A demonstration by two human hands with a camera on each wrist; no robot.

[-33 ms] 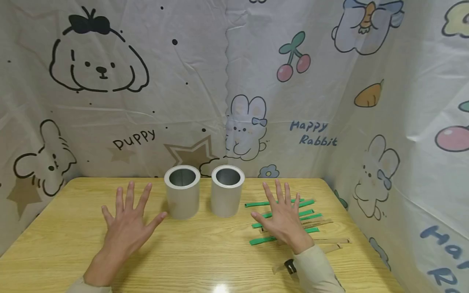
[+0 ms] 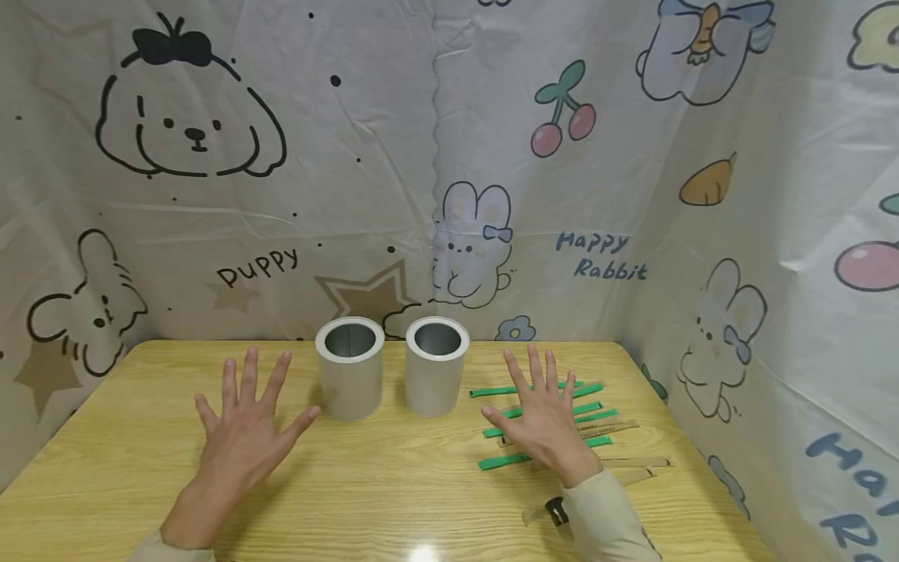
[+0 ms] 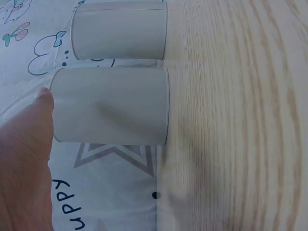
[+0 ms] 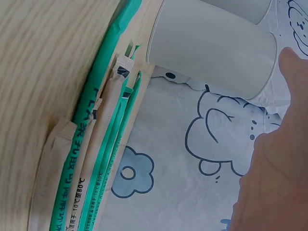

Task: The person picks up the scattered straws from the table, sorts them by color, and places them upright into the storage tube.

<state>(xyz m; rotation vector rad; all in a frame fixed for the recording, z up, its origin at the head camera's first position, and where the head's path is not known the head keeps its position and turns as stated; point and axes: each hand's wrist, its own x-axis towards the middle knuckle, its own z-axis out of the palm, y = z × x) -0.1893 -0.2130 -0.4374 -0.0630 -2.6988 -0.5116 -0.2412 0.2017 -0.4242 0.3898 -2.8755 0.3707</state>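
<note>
My left hand (image 2: 246, 441) is spread, fingers straight and apart, to the left of two white, hollow cylindrical containers. It holds nothing. The left container (image 2: 351, 390) and the right container (image 2: 435, 386) stand upright side by side with a small gap, their mouths facing up. Over a loose group of slim paper-wrapped sticks is my right hand (image 2: 544, 421), also spread and holding nothing. Some wrappers are green (image 2: 502, 462), others brown (image 2: 639, 462), and the hand hides part of them. Printed lettering shows on the green wrapper (image 4: 84, 115) in the right wrist view.
A wooden table (image 2: 393, 492) carries everything. Behind it and along both sides hangs a pale cloth (image 2: 379, 156) with cartoon drawings. Near the right sleeve lies a small black item with a translucent strip (image 2: 556, 511), partly covered by the sleeve.
</note>
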